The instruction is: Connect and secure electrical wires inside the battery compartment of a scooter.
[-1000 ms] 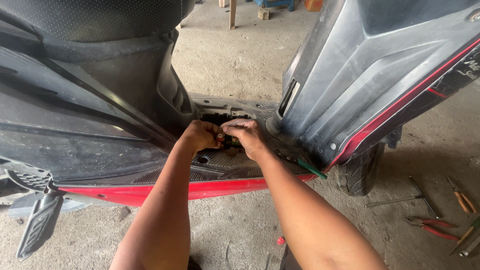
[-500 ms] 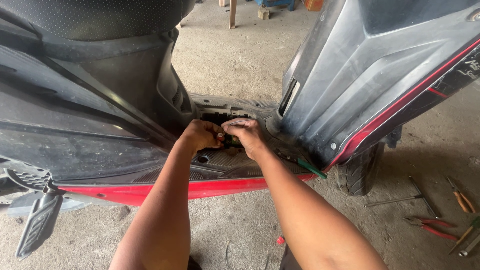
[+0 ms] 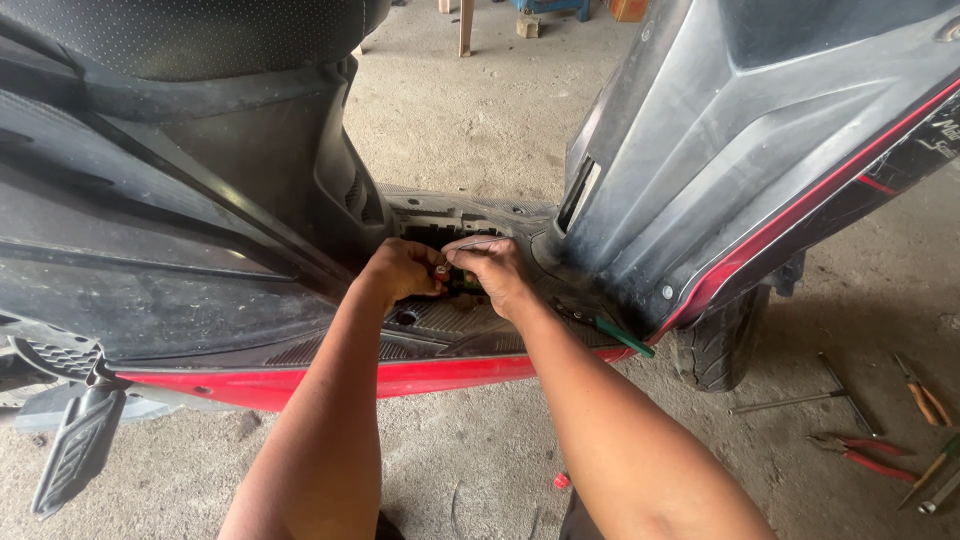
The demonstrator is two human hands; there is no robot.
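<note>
Concrete workshop floor [image 3: 470,130], scooter [image 3: 200,250] footboard open. Both hands, left [image 3: 400,272] and right [image 3: 495,275], pinch a small connector [image 3: 452,278] closed-fingered. Wiring work seems underway; steady fingertip control needed.

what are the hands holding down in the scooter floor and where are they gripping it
Both the left hand and right hand pinch a small red-tipped part between their fingers at the floorboard opening; what it is cannot be told.

matt plastic scooter panels [image 3: 200,270], rough concrete floor [image 3: 460,130]

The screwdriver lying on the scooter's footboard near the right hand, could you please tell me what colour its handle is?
Green, seen best in the head view: the screwdriver lies beside the right hand.
</note>
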